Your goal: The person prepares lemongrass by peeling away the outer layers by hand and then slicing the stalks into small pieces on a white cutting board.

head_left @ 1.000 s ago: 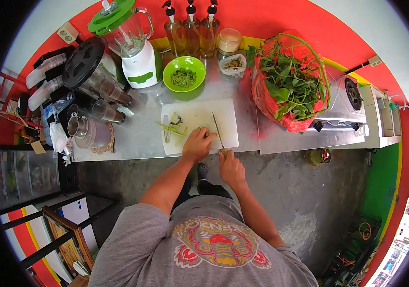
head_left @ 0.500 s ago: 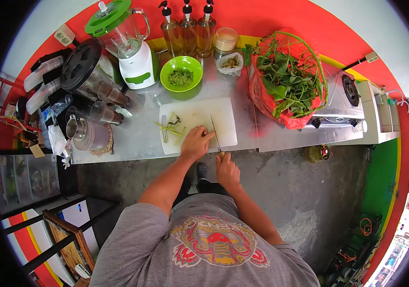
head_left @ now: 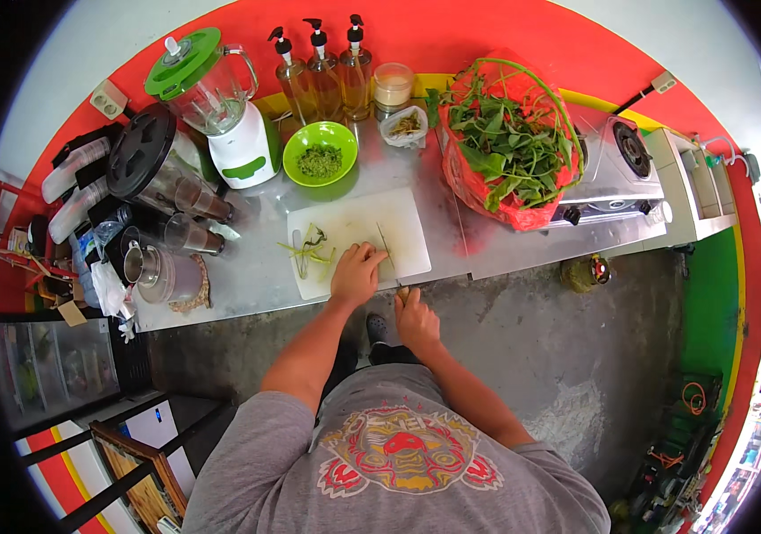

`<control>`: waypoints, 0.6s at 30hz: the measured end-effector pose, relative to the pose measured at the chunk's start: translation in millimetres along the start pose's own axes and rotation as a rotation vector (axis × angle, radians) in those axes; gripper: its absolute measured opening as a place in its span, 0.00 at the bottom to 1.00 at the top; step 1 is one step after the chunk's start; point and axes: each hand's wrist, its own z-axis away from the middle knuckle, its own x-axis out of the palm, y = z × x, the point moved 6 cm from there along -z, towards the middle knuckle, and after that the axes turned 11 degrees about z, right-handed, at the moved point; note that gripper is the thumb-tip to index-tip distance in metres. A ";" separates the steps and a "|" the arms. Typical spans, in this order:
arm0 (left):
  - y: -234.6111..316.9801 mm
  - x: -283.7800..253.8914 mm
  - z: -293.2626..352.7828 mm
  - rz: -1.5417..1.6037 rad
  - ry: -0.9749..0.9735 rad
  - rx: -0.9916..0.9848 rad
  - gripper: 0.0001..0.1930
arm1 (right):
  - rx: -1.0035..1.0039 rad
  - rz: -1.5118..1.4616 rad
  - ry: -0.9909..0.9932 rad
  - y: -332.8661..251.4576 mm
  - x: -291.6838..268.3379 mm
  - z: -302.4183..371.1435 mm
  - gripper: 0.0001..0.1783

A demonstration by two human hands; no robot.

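A white cutting board [head_left: 364,206] lies near the front edge of the metal counter. My right hand [head_left: 418,322] is closed round the handle of a kitchen knife [head_left: 386,245]. Its thin blade points away from me across the right part of the board. Just left of the blade, my left hand [head_left: 356,276] presses down on the board with bent fingers drawn together and a fingertip close to the blade. Whatever lies under those fingers is hidden. Green stems [head_left: 311,249] are scattered on the board's left side. Behind it, a green bowl [head_left: 342,181] holds chopped greens [head_left: 319,161].
A red plastic bag [head_left: 458,173] full of leafy greens [head_left: 509,133] stands right of the board, beside a gas stove [head_left: 616,182]. A blender [head_left: 240,142], pump bottles [head_left: 323,76] and a small tub [head_left: 404,130] line the back. Pitchers and cups [head_left: 189,233] crowd the left.
The whole view has shifted and turned slightly, so the counter sits more tilted. My hands and the knife keep nearly the same places on the board.
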 end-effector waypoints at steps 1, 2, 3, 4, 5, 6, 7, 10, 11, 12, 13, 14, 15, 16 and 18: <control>1.1 1.5 2.0 0.022 0.009 -0.005 0.14 | 0.000 -0.020 0.011 1.9 3.4 0.9 0.24; -1.9 -1.4 3.0 0.034 0.022 -0.011 0.13 | -0.007 -0.010 0.001 -2.4 -1.7 -0.5 0.24; -4.1 -2.9 3.5 0.041 0.031 -0.013 0.13 | -0.014 -0.001 -0.009 -4.2 -8.6 -1.6 0.24; -5.3 -3.0 3.7 0.047 0.040 -0.016 0.13 | -0.020 0.009 -0.019 -6.4 -14.3 -2.8 0.25; -3.9 -1.9 3.1 0.057 0.043 -0.013 0.13 | -0.003 0.006 -0.032 -5.0 -12.5 -2.1 0.25; -2.0 -1.3 3.6 0.052 0.066 -0.019 0.12 | 0.013 0.002 -0.044 -2.5 -6.5 -0.2 0.25; -1.2 -1.2 3.2 0.048 0.074 -0.020 0.12 | 0.029 -0.001 -0.057 -0.9 -2.2 1.0 0.25; 3.3 -0.6 2.8 0.024 0.093 -0.032 0.12 | 0.018 -0.048 -0.070 1.4 -4.0 -3.7 0.25; 5.5 -1.2 4.3 0.001 0.092 -0.039 0.12 | 0.007 -0.054 -0.068 0.2 -7.0 -6.2 0.25; 8.4 -2.0 3.1 -0.034 0.104 -0.018 0.14 | 0.003 -0.043 -0.070 -1.0 -9.3 -9.8 0.26; 11.1 -1.1 4.3 -0.058 0.104 -0.034 0.14 | 0.005 -0.055 -0.072 -1.7 -8.0 -6.9 0.26; 13.6 1.4 6.2 -0.082 0.104 -0.047 0.15 | 0.009 -0.066 -0.073 -1.4 -5.4 -3.7 0.26; 14.8 2.3 7.9 -0.105 0.104 -0.061 0.15 | 0.012 -0.077 -0.074 -1.0 -3.1 -2.0 0.26; 14.5 2.2 8.6 -0.153 0.092 -0.068 0.17 | 0.013 -0.080 -0.080 -0.8 -0.7 -2.8 0.26; 15.8 1.2 14.0 -0.147 0.093 -0.056 0.18 | 0.015 -0.083 -0.093 0.0 -0.6 -7.2 0.26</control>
